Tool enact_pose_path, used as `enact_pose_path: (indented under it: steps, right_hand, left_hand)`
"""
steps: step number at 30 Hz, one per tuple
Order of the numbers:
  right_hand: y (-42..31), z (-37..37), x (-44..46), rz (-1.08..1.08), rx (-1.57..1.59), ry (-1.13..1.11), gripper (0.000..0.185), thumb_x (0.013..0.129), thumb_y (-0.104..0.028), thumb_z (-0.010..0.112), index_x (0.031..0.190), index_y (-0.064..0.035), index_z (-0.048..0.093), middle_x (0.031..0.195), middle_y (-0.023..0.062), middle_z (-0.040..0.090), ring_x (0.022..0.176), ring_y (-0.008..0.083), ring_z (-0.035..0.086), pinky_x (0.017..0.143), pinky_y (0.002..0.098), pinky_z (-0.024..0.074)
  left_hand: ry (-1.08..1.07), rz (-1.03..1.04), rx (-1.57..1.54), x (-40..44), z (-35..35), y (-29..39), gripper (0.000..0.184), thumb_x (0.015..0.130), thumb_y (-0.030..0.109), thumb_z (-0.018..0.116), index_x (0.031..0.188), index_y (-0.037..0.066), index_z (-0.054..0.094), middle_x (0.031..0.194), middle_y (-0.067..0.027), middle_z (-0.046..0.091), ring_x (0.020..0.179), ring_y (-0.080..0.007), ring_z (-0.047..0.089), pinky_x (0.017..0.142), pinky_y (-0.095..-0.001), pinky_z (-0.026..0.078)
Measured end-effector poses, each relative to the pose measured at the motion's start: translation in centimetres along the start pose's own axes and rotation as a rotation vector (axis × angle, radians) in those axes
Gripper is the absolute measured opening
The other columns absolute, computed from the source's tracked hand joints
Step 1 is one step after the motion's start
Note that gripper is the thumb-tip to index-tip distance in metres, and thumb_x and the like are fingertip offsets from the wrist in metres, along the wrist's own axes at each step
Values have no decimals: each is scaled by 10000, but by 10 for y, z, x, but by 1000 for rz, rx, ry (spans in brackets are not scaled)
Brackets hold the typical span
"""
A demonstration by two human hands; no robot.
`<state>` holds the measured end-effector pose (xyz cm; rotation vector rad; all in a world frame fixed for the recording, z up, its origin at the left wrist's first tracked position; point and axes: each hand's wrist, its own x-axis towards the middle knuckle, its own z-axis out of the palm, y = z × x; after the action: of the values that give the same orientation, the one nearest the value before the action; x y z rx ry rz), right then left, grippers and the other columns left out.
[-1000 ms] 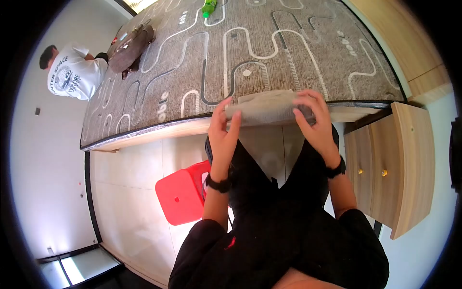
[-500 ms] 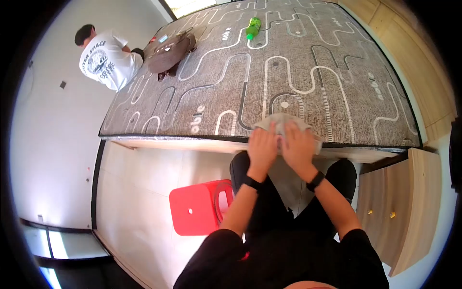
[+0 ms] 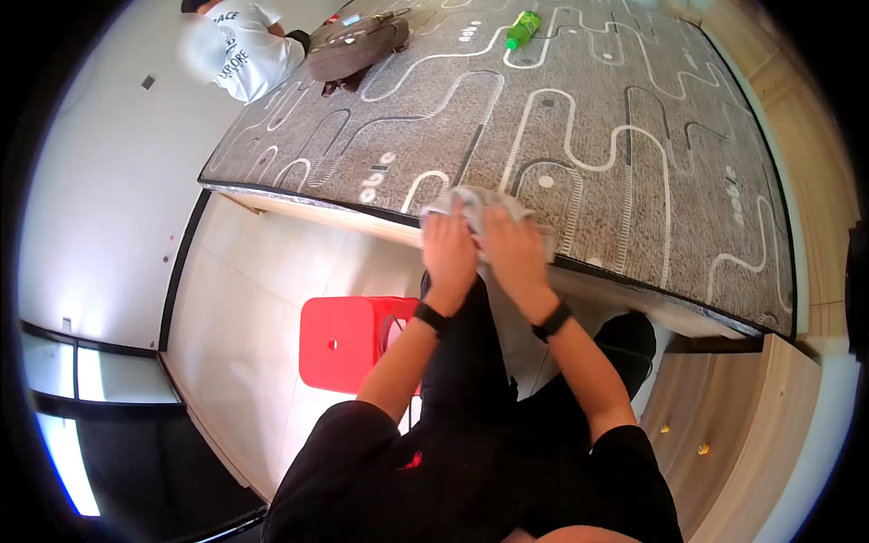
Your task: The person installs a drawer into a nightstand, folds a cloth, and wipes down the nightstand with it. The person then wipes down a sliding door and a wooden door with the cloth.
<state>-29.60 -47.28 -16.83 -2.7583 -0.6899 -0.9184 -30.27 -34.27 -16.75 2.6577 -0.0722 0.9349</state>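
Observation:
A pale, crumpled cloth (image 3: 536,215) is bunched at the near edge of the patterned mattress (image 3: 380,136). My left hand (image 3: 450,252) grips its left part, while my right hand (image 3: 516,255) holds it close by on the right. Both hands are closed on the fabric, thumbs near each other, and some fingertips are blurred by motion. Part of the cloth is hidden under the fingers.
A green bottle (image 3: 523,30) and a brown backpack (image 3: 358,47) lie farther back on the mattress. A person in a white shirt (image 3: 253,54) is at the far left. Below stand a red stool (image 3: 339,344) and, at right, a wooden drawer unit (image 3: 715,398).
Both hands have moved left along the mattress edge with the cloth. My view has shifted, so the mattress edge now slants and the backpack and bottle appear higher and farther right.

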Motion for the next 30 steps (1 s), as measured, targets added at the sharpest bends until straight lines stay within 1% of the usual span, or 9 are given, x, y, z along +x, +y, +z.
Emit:
enact_pose_path:
  steps: [2,4,6,8,11,12,18,23,30]
  right_hand:
    - [38,-35,-33,154,-13,-168,477,867,-393,579,1241,-97,555,1218,62,567,966,281,572,843,425,457]
    - [85,-72,-72,280,-91,-202,437,874,-356,596,1233,-109,558,1231,44,580,951,277,581,809,423,457]
    - [130,-100,-110,300,-106,-8,411,863,-314,637,1213,-108,566,1258,59,580,988,290,578,842,418,448]
    - [160,-130,-133,444,-8,-41,453,805,-275,713,1187,-78,570,1289,91,564,1099,321,549,948,421,404]
    - [188,-155,-149,519,164,-78,480,775,-258,741,1183,-69,575,1288,112,561,1102,321,548,972,426,390]
    - [189,-156,-150,480,152,-110,583,717,-240,789,1217,-76,538,1303,111,535,1114,350,527,975,441,385]
    - [171,-120,-148,428,-303,-149,766,596,-184,851,1246,-105,453,1305,97,464,1117,391,472,958,499,360]
    - [136,-96,-124,343,-264,-159,754,576,-193,851,1221,-101,472,1262,115,485,1058,390,472,949,525,341]
    - [21,-29,-20,104,-124,-98,617,653,-325,780,1163,-97,518,1140,103,507,948,333,486,928,502,357]
  left_hand:
    - [-218,74,-40,-6,5,51,431,862,181,560,1257,9,552,839,-134,575,918,-318,539,948,-444,397]
    - [-200,269,-145,-16,12,108,454,853,192,571,1265,0,550,881,-144,584,929,-315,541,926,-426,405]
    - [-102,427,-232,-27,31,161,456,866,202,552,1259,-29,549,951,-160,596,975,-338,538,944,-442,397]
    - [-173,477,-479,-32,40,201,475,886,230,533,1260,-63,537,1029,-192,597,1046,-368,518,989,-463,368]
    - [-91,534,-475,-38,50,229,483,898,228,529,1291,-52,509,1038,-206,580,1061,-384,494,1028,-473,341]
    - [-106,547,-437,-41,49,229,507,902,253,538,1294,-65,497,1070,-216,564,1091,-377,482,1044,-468,329]
    - [-88,788,-185,-48,58,194,647,882,368,573,1368,-30,418,1171,-211,534,1166,-371,459,1064,-468,306]
    - [-90,700,-272,-41,48,142,629,876,395,575,1368,28,435,1113,-175,552,1120,-353,483,1034,-448,341]
    - [-99,588,-72,-10,8,-16,609,840,381,601,1338,53,478,1024,-112,565,1025,-307,524,971,-418,412]
